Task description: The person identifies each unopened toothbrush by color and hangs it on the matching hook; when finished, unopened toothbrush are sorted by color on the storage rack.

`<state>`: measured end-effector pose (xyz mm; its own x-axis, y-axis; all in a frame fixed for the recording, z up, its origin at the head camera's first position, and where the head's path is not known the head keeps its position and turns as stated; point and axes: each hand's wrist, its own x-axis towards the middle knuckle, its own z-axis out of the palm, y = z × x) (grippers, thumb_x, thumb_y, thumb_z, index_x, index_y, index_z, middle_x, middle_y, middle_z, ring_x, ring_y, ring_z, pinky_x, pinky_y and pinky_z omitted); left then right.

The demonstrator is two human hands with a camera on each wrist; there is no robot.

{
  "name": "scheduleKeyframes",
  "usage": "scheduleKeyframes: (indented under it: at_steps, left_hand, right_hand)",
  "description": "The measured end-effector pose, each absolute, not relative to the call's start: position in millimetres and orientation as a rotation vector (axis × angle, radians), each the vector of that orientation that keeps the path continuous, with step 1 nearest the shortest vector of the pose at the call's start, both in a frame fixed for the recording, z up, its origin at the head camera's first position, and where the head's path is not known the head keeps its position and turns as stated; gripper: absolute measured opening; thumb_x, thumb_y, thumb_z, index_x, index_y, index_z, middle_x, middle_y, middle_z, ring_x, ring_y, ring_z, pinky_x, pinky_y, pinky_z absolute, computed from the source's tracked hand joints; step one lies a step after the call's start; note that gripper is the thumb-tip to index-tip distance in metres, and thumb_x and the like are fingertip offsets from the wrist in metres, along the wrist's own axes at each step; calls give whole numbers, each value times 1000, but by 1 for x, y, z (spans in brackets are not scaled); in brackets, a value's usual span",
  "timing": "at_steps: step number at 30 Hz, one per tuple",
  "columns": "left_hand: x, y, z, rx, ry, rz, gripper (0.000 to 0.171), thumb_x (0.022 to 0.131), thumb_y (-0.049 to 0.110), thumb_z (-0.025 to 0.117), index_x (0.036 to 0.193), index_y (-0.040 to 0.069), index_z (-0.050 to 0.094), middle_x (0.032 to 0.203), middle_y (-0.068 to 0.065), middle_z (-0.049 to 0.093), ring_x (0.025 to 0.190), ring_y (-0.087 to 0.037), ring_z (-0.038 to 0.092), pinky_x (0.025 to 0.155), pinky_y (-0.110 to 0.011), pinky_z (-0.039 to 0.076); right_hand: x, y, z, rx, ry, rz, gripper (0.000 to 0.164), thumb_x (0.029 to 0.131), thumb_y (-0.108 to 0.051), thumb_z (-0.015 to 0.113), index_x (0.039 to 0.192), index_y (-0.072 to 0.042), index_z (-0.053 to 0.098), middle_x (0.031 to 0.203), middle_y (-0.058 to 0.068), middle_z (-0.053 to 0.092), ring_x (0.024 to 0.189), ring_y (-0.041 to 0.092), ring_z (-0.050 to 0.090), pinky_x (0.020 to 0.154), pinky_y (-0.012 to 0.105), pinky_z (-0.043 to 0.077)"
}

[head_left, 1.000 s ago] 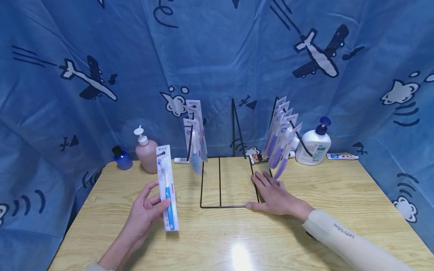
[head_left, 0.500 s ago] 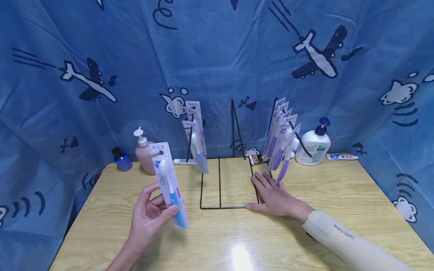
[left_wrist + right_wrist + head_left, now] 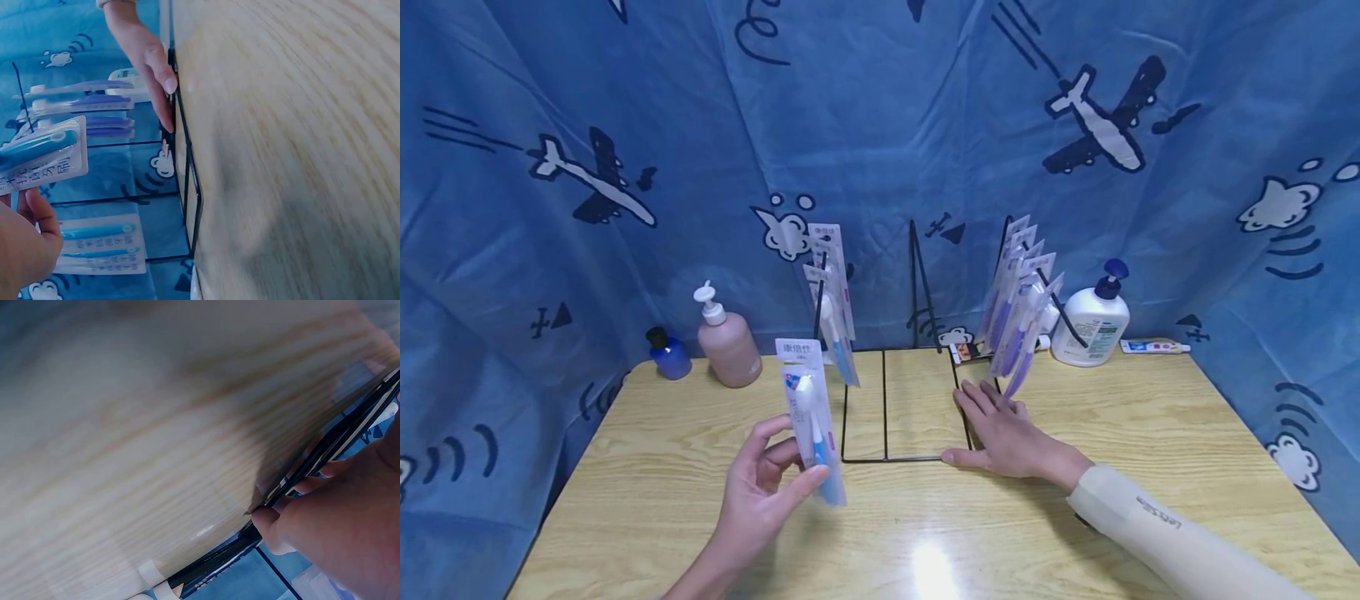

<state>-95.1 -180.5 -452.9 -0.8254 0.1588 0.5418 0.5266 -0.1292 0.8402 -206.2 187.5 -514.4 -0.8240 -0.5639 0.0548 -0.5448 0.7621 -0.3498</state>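
Observation:
Between thumb and fingers, my left hand pinches a packaged toothbrush with a blue handle, raised above the table and nearly upright. The left wrist view shows the lower end of this toothbrush pack close up. Just beyond it, blue toothbrush packs hang on the left hook of a black wire display rack. Purple toothbrush packs hang on the right hook; the middle hook is bare. My right hand rests on the right side of the rack's base, fingers extended.
Behind on the left stand a blue bottle and a pink pump bottle. A white pump bottle and a toothpaste tube are at the back right. A dark tube lies behind the rack. Blue patterned cloth surrounds the table.
My left hand has carried the toothbrush pack rightward, toward the rack's left hook, tilting its lower end to the right. My right hand stays in place on the base.

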Motion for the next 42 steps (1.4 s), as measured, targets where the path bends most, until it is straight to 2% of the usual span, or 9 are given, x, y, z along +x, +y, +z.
scheduleKeyframes:
  at_steps: [4,9,17,21,25,29,33,37,42]
  left_hand:
    - [-100,-179,-454,-710,-1945,-2003,56,94,-22,71,145,-6,52,123,-14,79,100,-20,75,91,-31,57]
    - [-110,-177,-457,-714,-1932,-1957,56,93,-23,71,144,-7,53,120,-17,79,94,-17,72,83,-28,55]
    - [-136,-174,-463,-681,-1924,-1882,56,94,-21,72,145,-4,55,114,-23,78,88,-15,67,78,-25,52]
    - [-159,-171,-465,-651,-1925,-1831,56,94,-21,71,144,-6,53,105,-22,76,84,-12,64,77,-23,51]
    - [-179,-166,-466,-651,-1890,-1826,56,95,-22,69,145,-11,46,104,-21,70,88,-10,66,79,-22,51]
    - [-195,-161,-466,-633,-1900,-1819,54,98,-16,70,143,-9,41,109,-26,71,90,-13,66,79,-22,51]
    - [-209,-158,-467,-602,-1914,-1789,53,99,-12,73,141,-6,42,115,-29,73,92,-14,67,78,-23,53]
    - [-223,-158,-465,-609,-1909,-1777,51,98,-12,74,141,-8,45,118,-30,72,92,-15,68,78,-24,54]
    - [-233,-161,-464,-587,-1920,-1816,49,98,-10,75,138,-11,47,128,-27,68,104,-18,66,83,-24,54]
  right_hand:
    - [-205,186,-512,-913,2895,-547,107,101,-72,62,168,5,32,174,29,25,158,57,21,105,87,31]
    - [-201,183,-503,-902,2880,-556,103,102,-65,67,167,7,33,173,31,26,157,59,21,106,88,29]
    - [-207,187,-520,-877,2897,-562,109,99,-75,63,170,1,30,177,24,22,161,52,17,107,83,32]
    - [-206,187,-520,-886,2902,-568,108,100,-76,60,169,2,31,176,25,24,160,53,19,106,84,32]
    - [-201,185,-511,-920,2897,-571,106,102,-74,59,168,3,32,173,28,27,157,57,23,103,87,31]
    - [-198,183,-503,-914,2888,-559,103,102,-67,65,167,5,32,173,30,27,157,58,22,105,88,29]
    - [-196,181,-500,-902,2871,-561,103,102,-65,67,167,7,32,173,31,25,157,59,21,106,88,29]
    - [-201,182,-507,-924,2892,-551,105,102,-71,63,167,6,33,173,31,27,156,59,23,103,85,33]
    - [-202,182,-512,-910,2905,-547,107,101,-75,60,168,4,33,174,29,26,158,56,22,103,83,35]
